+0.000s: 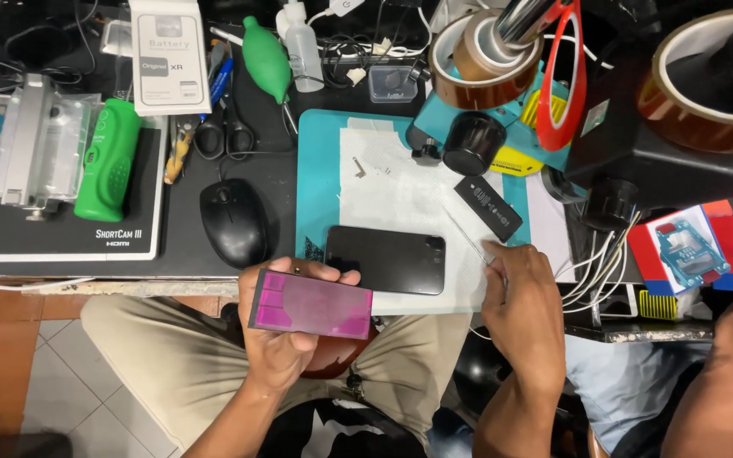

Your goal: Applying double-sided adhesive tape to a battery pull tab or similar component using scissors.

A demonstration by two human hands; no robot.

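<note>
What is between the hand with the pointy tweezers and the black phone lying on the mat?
Nothing visible. The right hand holds thin tweezers just right of the phone; only bare white paper lies between. The left hand holds the pink-striped battery in front of the phone.

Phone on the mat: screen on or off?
Cannot tell: the phone lies flat on the mat, showing a uniformly dark surface; which face is up isn't clear.

We see a black mouse (pixel 233 222), a green blower bulb (pixel 265 58) and scissors (pixel 224 131) — tape rolls (pixel 484 64) further right.
</note>
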